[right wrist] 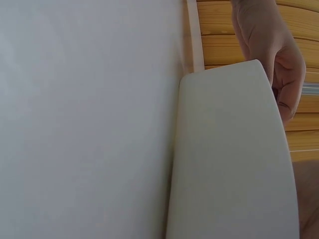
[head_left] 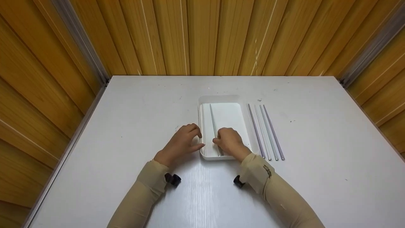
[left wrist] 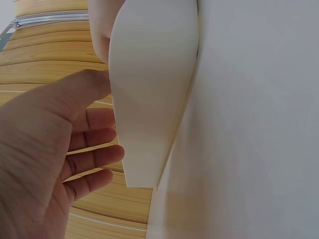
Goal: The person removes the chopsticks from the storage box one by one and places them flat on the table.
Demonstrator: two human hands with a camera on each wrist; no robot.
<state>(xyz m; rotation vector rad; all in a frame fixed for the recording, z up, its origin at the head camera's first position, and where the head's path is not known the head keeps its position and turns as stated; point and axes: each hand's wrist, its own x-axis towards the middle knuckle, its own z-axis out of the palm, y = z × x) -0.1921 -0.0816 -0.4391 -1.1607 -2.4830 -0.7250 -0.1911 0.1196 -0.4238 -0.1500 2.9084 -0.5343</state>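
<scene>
In the head view, a long white plastic box (head_left: 228,157) lies on the table. My right hand (head_left: 230,140) is over its inside, fingers curled round a pale green chopstick (head_left: 212,114) whose thin end points away from me. Along the box's left wall lies a whitish chopstick (head_left: 203,120). At that wall's near part is my left hand (head_left: 183,139), thumb and fingertips at the rim. The left wrist view has this hand (left wrist: 50,134) with loosely bent fingers beside the box wall (left wrist: 152,94). In the right wrist view, the wall (right wrist: 229,154) hides most of my right hand.
Right of the box, several purple and pale green chopsticks (head_left: 274,134) lie side by side, thicker ends toward me. The white table (head_left: 95,177) reaches back to a wood-patterned panel wall (head_left: 202,38), with similar panels at both sides.
</scene>
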